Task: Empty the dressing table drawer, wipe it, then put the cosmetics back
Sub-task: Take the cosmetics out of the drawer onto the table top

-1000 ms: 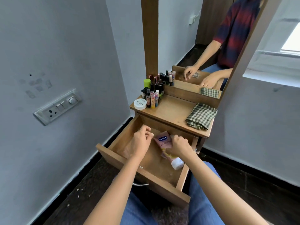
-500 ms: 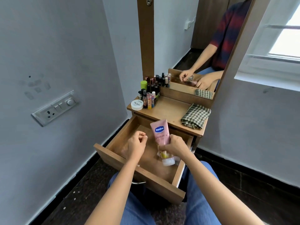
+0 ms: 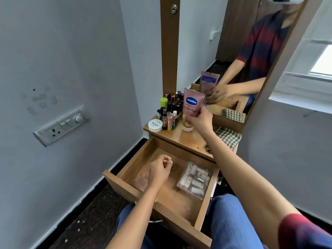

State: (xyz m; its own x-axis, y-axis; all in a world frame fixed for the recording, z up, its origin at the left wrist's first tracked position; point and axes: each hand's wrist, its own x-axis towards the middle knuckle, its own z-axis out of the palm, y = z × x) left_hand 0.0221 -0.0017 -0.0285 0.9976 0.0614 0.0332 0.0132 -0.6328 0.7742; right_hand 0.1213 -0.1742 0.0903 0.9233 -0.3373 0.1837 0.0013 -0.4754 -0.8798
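Gripping glossy pink tube [image 3: 193, 105], right hand [image 3: 200, 121]; wooden drawer [image 3: 138, 155] open.

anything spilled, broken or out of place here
Nothing stands out: no spill or damage. The clear box lies straight in the drawer by its right wall, the bottles stand upright at the left of the tabletop, and the right hand holds the pink tube cap-down. The checked cloth is loosely bunched.
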